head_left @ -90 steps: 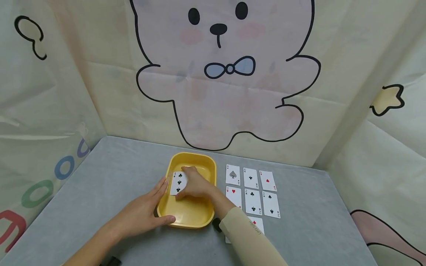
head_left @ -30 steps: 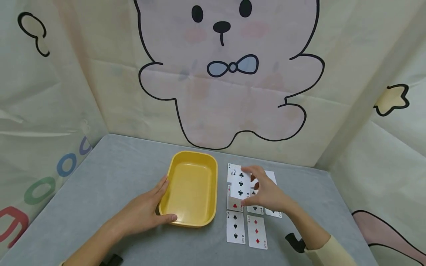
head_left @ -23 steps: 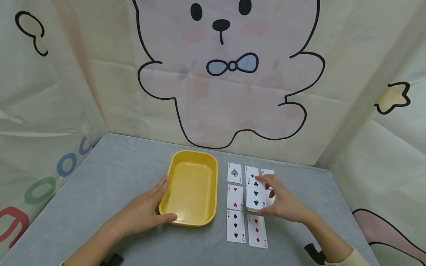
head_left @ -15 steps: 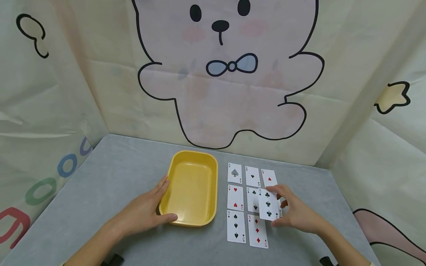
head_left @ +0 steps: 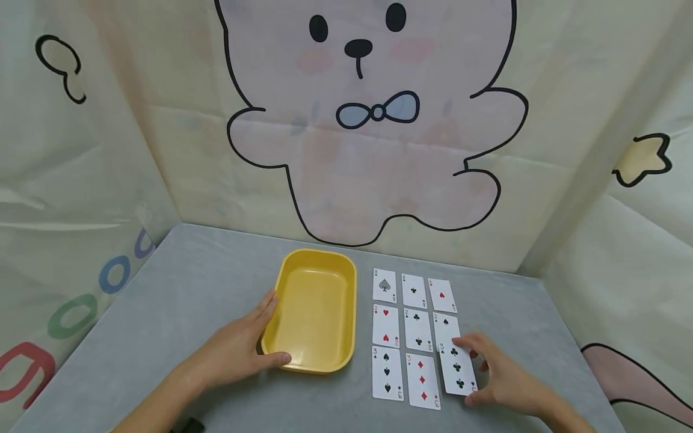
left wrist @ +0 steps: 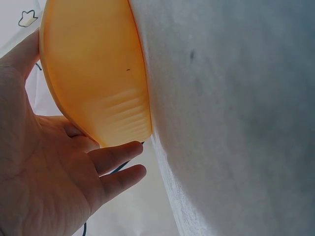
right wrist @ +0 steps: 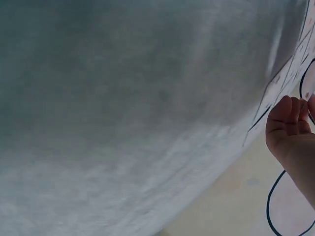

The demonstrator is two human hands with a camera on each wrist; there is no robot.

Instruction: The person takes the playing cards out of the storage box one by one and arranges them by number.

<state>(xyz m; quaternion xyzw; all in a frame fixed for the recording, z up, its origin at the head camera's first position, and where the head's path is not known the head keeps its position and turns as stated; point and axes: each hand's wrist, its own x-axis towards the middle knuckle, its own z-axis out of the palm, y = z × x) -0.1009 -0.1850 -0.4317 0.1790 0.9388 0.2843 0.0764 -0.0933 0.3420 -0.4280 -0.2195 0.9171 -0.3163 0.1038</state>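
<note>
At the right end of the nearest row, my right hand point(head_left: 503, 376) pinches a three of clubs playing card point(head_left: 456, 365) by its right side, thumb near the bottom corner and index finger near the top. The card overlaps the lower part of the two of spades point(head_left: 446, 323) in the head view. My left hand point(head_left: 235, 349) spans the near-left corner of a yellow tray point(head_left: 311, 307), its straight fingers along the left side and its thumb on the near rim. In the left wrist view, two fingers point(left wrist: 120, 157) stick out past the tray wall point(left wrist: 98, 73).
Face-up cards lie in rows right of the tray: aces such as the ace of spades point(head_left: 385, 285), twos such as the two of hearts point(head_left: 386, 326), then the three of spades point(head_left: 387, 373) and three of diamonds point(head_left: 423, 381). A printed curtain point(head_left: 373, 180) stands behind the grey table point(head_left: 216, 270).
My right hand has lifted the three of clubs out of the tray, carried it right over the cards, and lowered it toward the near row's right end. My left hand stays at the tray.
</note>
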